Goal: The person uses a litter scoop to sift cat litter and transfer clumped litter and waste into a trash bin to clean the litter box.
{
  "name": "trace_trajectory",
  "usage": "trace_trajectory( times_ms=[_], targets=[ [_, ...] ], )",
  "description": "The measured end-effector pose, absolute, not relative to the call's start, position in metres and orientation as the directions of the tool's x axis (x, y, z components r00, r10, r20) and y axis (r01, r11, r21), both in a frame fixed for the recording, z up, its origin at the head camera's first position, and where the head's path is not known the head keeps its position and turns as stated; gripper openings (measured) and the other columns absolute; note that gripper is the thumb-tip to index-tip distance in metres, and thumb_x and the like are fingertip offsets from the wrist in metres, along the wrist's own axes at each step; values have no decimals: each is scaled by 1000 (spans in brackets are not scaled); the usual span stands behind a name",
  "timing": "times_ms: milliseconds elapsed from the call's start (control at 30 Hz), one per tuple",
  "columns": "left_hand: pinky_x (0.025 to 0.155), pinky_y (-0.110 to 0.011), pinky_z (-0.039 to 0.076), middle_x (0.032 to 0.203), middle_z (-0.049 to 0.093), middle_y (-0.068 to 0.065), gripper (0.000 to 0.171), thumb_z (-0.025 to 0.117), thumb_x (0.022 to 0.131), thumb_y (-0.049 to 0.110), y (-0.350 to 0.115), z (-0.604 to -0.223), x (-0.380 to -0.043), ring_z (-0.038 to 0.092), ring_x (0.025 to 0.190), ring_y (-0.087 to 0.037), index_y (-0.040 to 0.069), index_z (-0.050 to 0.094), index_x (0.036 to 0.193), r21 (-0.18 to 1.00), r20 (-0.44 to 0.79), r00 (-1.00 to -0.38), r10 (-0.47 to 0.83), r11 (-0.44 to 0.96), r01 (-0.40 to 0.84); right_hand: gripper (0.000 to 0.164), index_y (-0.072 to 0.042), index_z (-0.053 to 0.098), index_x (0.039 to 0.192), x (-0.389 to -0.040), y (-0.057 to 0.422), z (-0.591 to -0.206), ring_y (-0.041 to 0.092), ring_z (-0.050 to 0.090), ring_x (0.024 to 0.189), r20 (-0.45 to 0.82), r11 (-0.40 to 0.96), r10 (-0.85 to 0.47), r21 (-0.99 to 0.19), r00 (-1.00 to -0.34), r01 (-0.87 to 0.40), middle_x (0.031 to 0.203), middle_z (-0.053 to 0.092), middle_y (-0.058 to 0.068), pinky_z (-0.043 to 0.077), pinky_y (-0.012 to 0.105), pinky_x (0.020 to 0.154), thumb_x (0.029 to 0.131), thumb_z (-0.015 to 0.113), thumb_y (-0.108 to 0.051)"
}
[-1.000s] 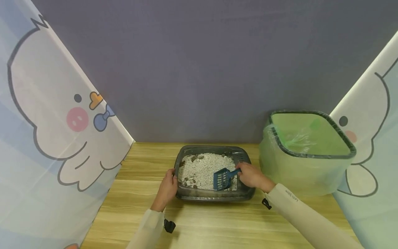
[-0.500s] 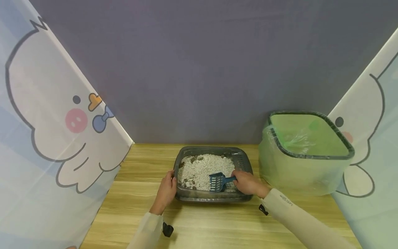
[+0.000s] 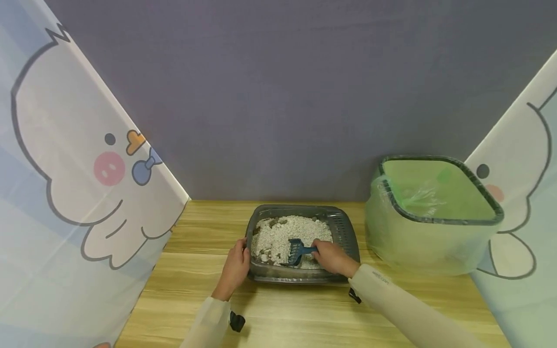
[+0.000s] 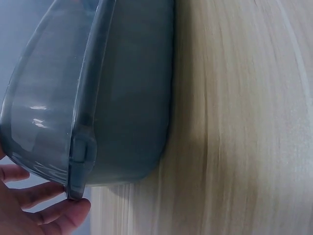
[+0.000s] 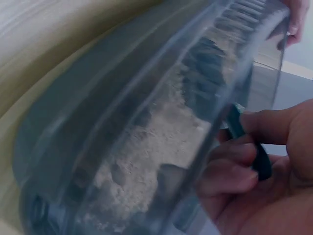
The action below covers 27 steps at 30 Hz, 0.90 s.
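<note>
A dark grey litter box [image 3: 300, 277] stands on the wooden table, holding pale granular litter [image 3: 306, 229] with brownish clumps along its left side. At its left end my left hand [image 3: 235, 267] grips the rim, fingertips curled at the edge in the left wrist view. My right hand [image 3: 332, 257] holds a blue litter scoop [image 3: 296, 252] by its handle. The scoop's slotted head is tilted, its lower edge in the litter near the front wall. Through the see-through upper wall [image 5: 161, 88], the right wrist view shows the litter, with thumb and fingers around the handle.
To the right stands a large bin [image 3: 435, 246] with a black rim and a translucent green liner. A grey wall panel [image 3: 278, 106] rises behind the wooden tabletop [image 3: 287, 319]. Printed cartoon panels [image 3: 56, 159] flank both sides.
My right hand has moved left with the scoop, drawing it through the litter toward the box's left side. The left hand keeps its grip on the rim.
</note>
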<state>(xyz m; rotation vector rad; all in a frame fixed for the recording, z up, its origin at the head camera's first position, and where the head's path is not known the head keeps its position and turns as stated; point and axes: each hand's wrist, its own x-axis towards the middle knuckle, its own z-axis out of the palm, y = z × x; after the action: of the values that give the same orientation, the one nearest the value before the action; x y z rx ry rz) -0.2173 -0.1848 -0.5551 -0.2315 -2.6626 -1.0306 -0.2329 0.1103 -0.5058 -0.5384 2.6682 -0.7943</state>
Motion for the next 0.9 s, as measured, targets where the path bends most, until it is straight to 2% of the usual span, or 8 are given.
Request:
trace_trajectory(
  times_ms=[233,367,467,667,900],
  targets=[
    [69,-44,42,101,59,-17,32,43,100,8,-186,-558,-216,53,80,-28,-6,46,129,646,276,-961,31,734,209,19,0,52,115,-244,98,-522,15,43,56,-168,708,-504,-642,-847,-294,80,57,8,38,35,57,100,48,-11],
    [76,-49,44,106,59,-21,32,44,99,7,-185,-558,-216,56,92,-35,-8,46,128,640,301,-953,40,732,233,16,-2,51,112,-246,94,-529,15,44,58,-134,702,-503,-640,-854,-313,83,58,10,38,36,59,100,48,-11],
    [79,-51,43,106,59,-22,32,44,99,7,-185,-558,-217,56,96,-37,-8,46,128,640,308,-951,42,730,239,17,-3,52,113,-247,93,-531,14,45,60,-114,700,-502,-635,-857,-326,81,57,7,38,36,59,100,48,-13],
    [75,-48,43,102,60,-18,32,44,100,8,-184,-558,-218,56,91,-33,-6,46,129,634,308,-950,43,736,239,16,-6,52,111,-247,92,-533,12,41,55,-85,685,-494,-652,-865,-326,73,51,0,35,32,55,101,47,-17],
    [78,-51,43,106,60,-21,32,44,100,9,-184,-558,-217,55,96,-38,-5,47,128,637,307,-951,31,736,229,18,-7,53,109,-246,97,-535,10,36,51,-61,672,-480,-667,-875,-322,69,47,-2,33,28,51,102,44,-22]
  ],
)
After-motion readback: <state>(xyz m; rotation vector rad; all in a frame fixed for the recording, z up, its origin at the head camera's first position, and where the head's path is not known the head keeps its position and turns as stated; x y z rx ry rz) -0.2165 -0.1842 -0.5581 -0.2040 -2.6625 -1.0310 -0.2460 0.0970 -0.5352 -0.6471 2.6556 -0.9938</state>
